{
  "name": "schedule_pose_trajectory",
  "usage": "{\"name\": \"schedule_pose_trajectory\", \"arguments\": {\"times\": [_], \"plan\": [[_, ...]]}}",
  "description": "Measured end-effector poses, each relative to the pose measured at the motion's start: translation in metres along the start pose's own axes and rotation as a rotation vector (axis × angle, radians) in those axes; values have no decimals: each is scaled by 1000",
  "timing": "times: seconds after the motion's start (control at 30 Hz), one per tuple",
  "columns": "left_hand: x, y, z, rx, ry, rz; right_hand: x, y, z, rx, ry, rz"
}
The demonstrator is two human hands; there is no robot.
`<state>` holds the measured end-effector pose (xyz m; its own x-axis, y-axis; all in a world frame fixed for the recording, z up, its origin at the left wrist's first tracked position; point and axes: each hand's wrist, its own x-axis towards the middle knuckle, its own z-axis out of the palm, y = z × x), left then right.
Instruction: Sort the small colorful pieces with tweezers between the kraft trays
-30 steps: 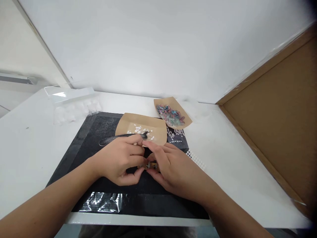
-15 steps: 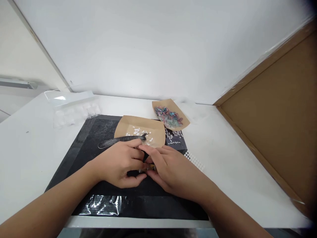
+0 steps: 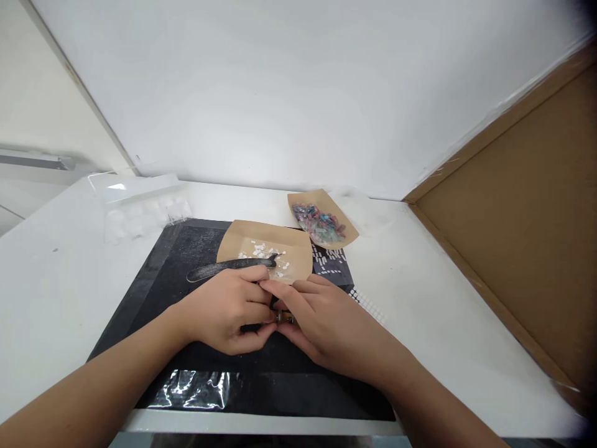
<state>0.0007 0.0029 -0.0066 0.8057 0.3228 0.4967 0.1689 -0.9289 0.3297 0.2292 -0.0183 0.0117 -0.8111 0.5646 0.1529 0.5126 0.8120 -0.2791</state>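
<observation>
My left hand [image 3: 232,311] and my right hand [image 3: 329,320] meet over the black mat [image 3: 196,354], fingers curled and fingertips nearly touching. Between them is a small object [image 3: 285,317] with yellowish and shiny metallic bits, mostly covered by the fingers. Its kind cannot be made out. Both hands are closed around its sides. Just beyond my left hand lies a dark, long strip like a nail file [image 3: 219,269], its far end over a brown paper tray [image 3: 289,239]. Small white pieces [image 3: 261,250] are scattered in that tray.
Behind, a second paper tray [image 3: 342,224] holds many coloured glossy pieces [image 3: 319,223]. A dark block with white marks [image 3: 333,264] and a sheet of white dots [image 3: 368,303] sit at right. A clear plastic box [image 3: 144,211] stands back left. A brown panel [image 3: 513,205] borders the right side.
The fingers have shifted slightly around the small object, and a shiny part of it shows more plainly between them. The whole view has moved a little; the trays and strip stay put.
</observation>
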Motion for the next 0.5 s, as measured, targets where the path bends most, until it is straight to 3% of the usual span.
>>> {"name": "schedule_pose_trajectory", "arguments": {"times": [0.5], "plan": [[-1,-1,-4,113,50,30,0,4,-3,16,-41,13]]}}
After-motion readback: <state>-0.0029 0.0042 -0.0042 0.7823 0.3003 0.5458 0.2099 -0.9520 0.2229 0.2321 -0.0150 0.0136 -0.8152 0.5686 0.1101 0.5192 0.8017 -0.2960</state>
